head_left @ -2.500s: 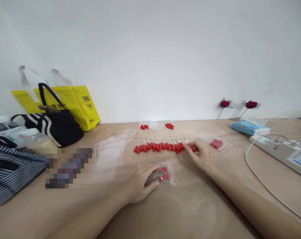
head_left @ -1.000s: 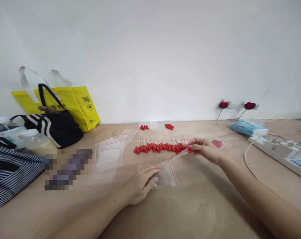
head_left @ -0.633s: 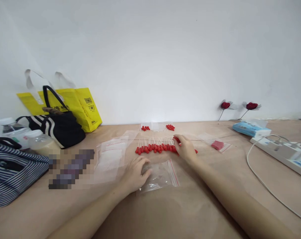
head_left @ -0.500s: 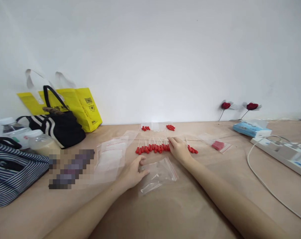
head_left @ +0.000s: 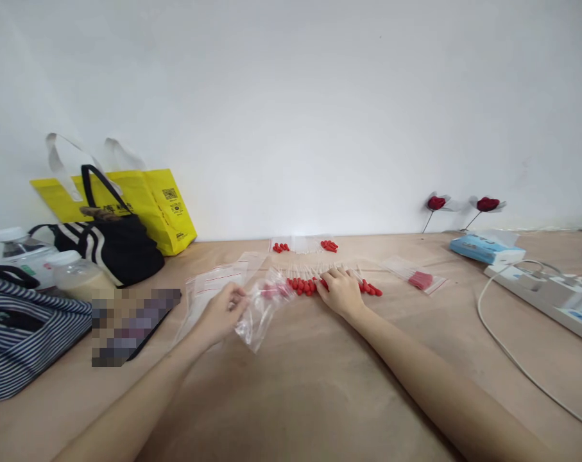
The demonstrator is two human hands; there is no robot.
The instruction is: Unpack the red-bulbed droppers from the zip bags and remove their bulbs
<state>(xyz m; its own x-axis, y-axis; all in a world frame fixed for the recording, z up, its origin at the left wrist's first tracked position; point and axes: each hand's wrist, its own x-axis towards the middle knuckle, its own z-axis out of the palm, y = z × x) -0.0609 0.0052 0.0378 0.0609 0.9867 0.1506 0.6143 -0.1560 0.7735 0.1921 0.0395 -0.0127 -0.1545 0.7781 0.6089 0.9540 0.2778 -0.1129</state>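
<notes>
A row of small clear droppers with red bulbs (head_left: 304, 283) lies across the middle of the table. My right hand (head_left: 339, 292) rests on this row with its fingers curled over some of the droppers. My left hand (head_left: 222, 312) pinches a clear zip bag (head_left: 259, 308) and holds it lifted off the table, just left of the row. A pile of empty zip bags (head_left: 212, 285) lies behind my left hand.
A black striped handbag (head_left: 111, 244), a yellow tote (head_left: 149, 199) and a striped bag (head_left: 24, 330) stand at the left with bottles (head_left: 74, 273). A filled small bag (head_left: 418, 278), a blue tissue pack (head_left: 483, 247), a power strip (head_left: 555, 298) with a cable and two red flowers (head_left: 459, 204) are at the right.
My left hand lifted the zip bag off the table and carried it left. My right hand put a dropper down and moved left along the row onto the droppers.
</notes>
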